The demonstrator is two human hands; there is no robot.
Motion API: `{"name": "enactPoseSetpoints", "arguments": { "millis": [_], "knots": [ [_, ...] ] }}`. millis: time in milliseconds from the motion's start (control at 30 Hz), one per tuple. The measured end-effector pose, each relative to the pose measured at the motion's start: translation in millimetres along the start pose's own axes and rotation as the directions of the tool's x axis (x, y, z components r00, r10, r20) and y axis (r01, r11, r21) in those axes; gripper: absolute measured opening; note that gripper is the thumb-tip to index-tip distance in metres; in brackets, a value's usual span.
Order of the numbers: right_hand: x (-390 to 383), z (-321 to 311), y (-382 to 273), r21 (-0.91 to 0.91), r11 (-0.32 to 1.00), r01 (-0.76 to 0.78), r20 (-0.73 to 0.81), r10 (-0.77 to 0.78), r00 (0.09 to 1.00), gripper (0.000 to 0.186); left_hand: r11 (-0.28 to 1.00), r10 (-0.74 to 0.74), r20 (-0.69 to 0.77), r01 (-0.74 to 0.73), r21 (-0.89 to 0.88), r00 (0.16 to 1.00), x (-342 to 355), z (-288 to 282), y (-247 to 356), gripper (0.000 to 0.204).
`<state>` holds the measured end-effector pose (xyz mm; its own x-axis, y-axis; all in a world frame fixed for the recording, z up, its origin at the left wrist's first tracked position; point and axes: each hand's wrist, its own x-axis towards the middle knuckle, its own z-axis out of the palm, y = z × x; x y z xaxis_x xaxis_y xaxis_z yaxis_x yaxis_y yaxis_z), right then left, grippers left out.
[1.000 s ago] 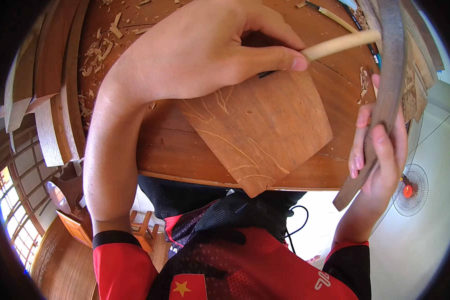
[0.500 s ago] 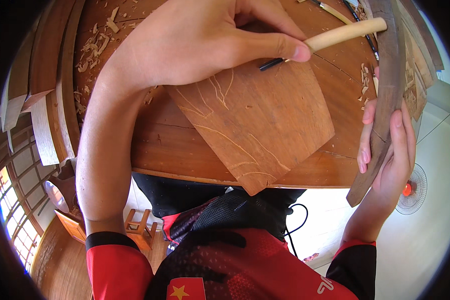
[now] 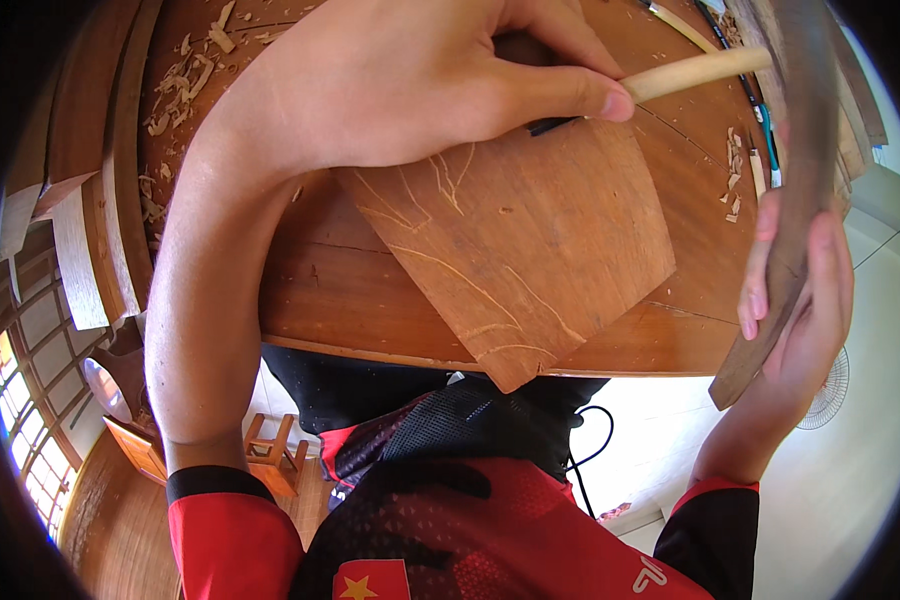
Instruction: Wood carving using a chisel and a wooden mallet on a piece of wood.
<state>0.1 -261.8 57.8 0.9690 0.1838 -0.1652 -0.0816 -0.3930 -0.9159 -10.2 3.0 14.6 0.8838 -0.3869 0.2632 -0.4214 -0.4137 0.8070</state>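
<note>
My left hand (image 3: pixel 460 95) is closed round a carving chisel with a pale wooden handle (image 3: pixel 700 74), held aslant over the board. Its dark blade end (image 3: pixel 552 126) shows below my thumb, by the upper part of a brown wooden board (image 3: pixel 550 250); whether it touches the wood is unclear. Curved lines are cut into the board, and one corner juts past the table's near edge. My right hand (image 3: pixel 815 310) grips a long dark wooden bar (image 3: pixel 802 190), upright and blurred at its upper part. The bar stands just right of the chisel handle's end, slightly apart.
Wood shavings (image 3: pixel 182 95) are scattered on the brown table (image 3: pixel 320 270). Several more carving tools (image 3: pixel 755 165) lie along its right side. Curved wooden pieces (image 3: pixel 85 130) rise at the left. A small stool (image 3: pixel 275 455) and a fan (image 3: pixel 828 395) stand lower down.
My right hand has swung the wooden bar to the right, away from the chisel handle's end. My left hand and the chisel have shifted slightly; the board has barely moved.
</note>
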Motion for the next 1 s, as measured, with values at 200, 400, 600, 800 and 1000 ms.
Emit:
{"name": "enactPoseSetpoints", "arguments": {
  "millis": [200,400,600,800,1000],
  "knots": [
    [1.5,-12.3,4.4,0.062,0.995,-0.083,0.039,0.081,0.996,0.054,0.980,0.077,0.036,-0.069,-0.186,0.996,-2.8,-8.1,-14.9,0.020],
    [-5.2,-8.5,10.2,0.050,0.993,-0.106,0.007,0.106,0.994,0.037,0.990,0.126,-0.016,-0.127,-0.060,0.992,-8.8,0.9,-10.2,0.021],
    [-11.7,-5.6,11.9,0.085,0.985,-0.150,0.013,0.149,0.989,0.050,0.989,0.130,-0.012,-0.130,-0.076,0.991,-8.6,0.3,-12.5,0.020],
    [-25.5,-3.4,15.6,0.172,0.974,-0.146,0.005,0.148,0.989,0.035,0.999,0.041,0.049,-0.042,0.021,0.998,-6.5,1.1,-6.9,0.019],
    [-40.2,-8.8,25.7,0.282,0.956,-0.075,-0.081,0.102,0.991,0.044,0.997,0.077,0.069,-0.075,-0.030,0.995,-7.4,0.3,-7.6,0.019]
  ]
}}
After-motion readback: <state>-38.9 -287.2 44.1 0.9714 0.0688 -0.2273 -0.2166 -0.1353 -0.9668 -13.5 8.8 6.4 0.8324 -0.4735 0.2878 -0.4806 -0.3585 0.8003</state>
